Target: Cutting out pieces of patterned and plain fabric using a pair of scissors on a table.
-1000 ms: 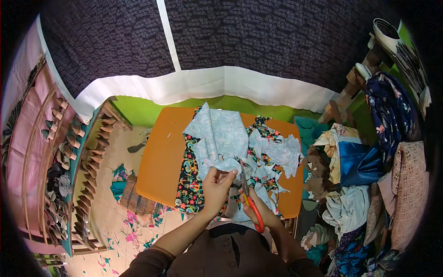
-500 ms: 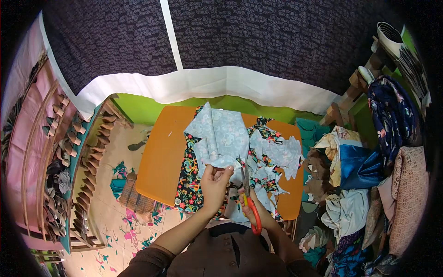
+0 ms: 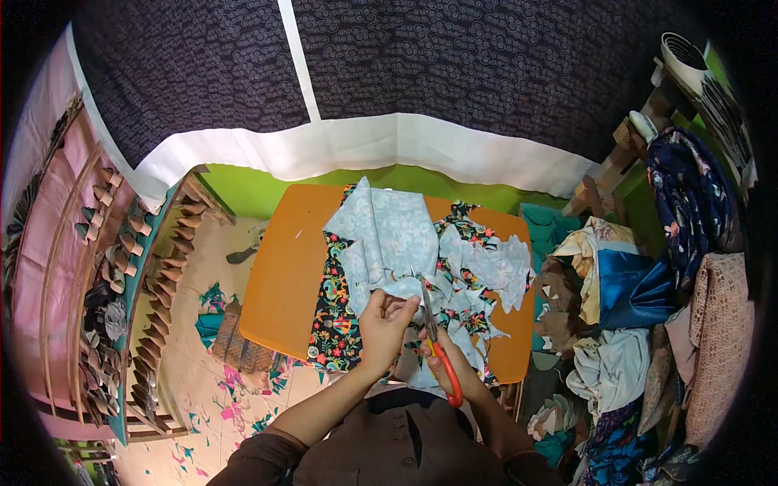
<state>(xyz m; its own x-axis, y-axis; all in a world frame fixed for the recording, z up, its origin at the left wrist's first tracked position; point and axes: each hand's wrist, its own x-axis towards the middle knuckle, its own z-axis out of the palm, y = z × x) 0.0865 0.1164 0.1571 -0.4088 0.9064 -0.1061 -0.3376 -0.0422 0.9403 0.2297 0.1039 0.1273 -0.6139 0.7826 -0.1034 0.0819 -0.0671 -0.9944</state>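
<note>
The left hand (image 3: 386, 317) pinches a pale blue patterned fabric piece (image 3: 387, 239) over the orange wooden table (image 3: 284, 275). The right hand (image 3: 447, 366) grips red-handled scissors (image 3: 436, 340), blades at the fabric's edge.

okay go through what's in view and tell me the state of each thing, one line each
Left hand: closed, pinching the light blue fabric's edge.
Right hand: closed around the scissors' handles.
Scissors: red-handled, blades up at the fabric edge; how far open is too small to tell.
Light blue fabric: folded, partly lifted off the table.
Black floral fabric: lying flat, hanging over the near edge.
Orange table: left half bare.
Cloth pile: heaped at the right.
</note>
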